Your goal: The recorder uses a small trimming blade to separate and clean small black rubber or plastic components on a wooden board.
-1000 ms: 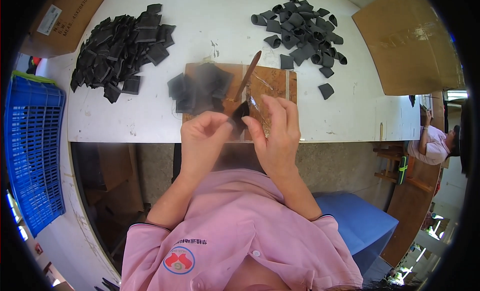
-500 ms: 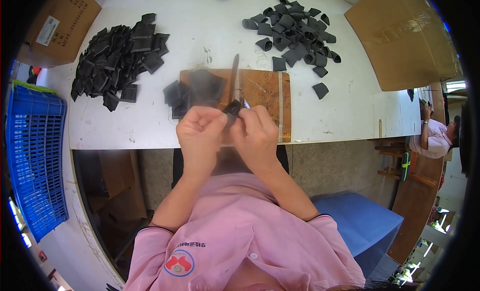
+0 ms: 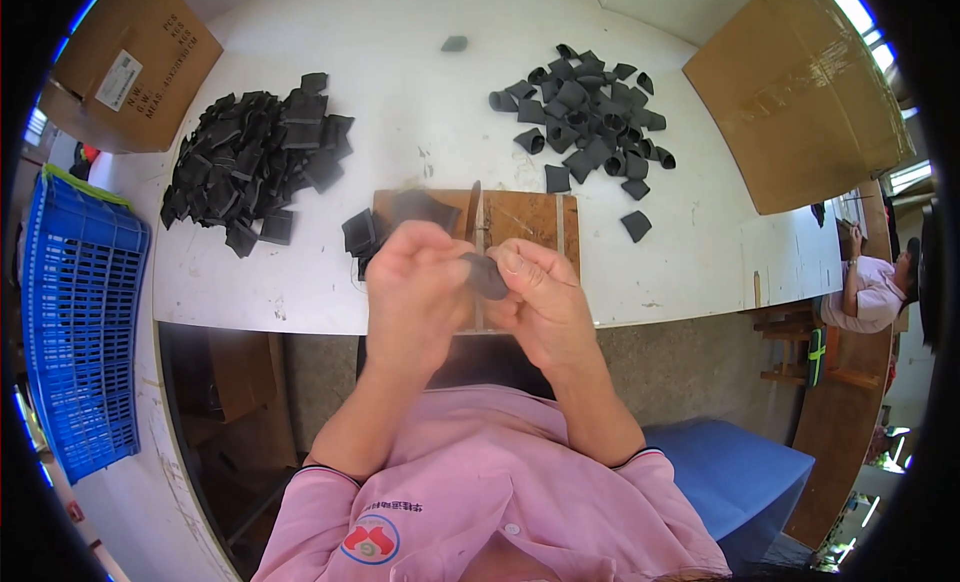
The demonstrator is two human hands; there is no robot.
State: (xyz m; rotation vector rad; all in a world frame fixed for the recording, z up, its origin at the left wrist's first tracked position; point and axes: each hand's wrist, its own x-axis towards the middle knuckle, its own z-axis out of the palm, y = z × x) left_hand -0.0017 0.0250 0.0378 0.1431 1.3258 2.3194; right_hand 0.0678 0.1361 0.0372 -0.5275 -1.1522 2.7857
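Above the wooden board [image 3: 530, 222], your left hand [image 3: 415, 292] and right hand [image 3: 540, 302] pinch one small black rubbery piece [image 3: 487, 277] between closed fingertips. Flat black pieces [image 3: 255, 162] are heaped at ten o'clock (matte, squarish), curled ones [image 3: 590, 112] at one o'clock.

Daylight is falling on a white tabletop [image 3: 700, 242]; cardboard boxes [image 3: 130, 67] are sitting at its corners, a blue crate [image 3: 80, 322] standing left, a blue stool [image 3: 740, 477] below.

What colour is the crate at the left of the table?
The crate is bright blue, with a grid of small holes; the head view shows it at the far left.
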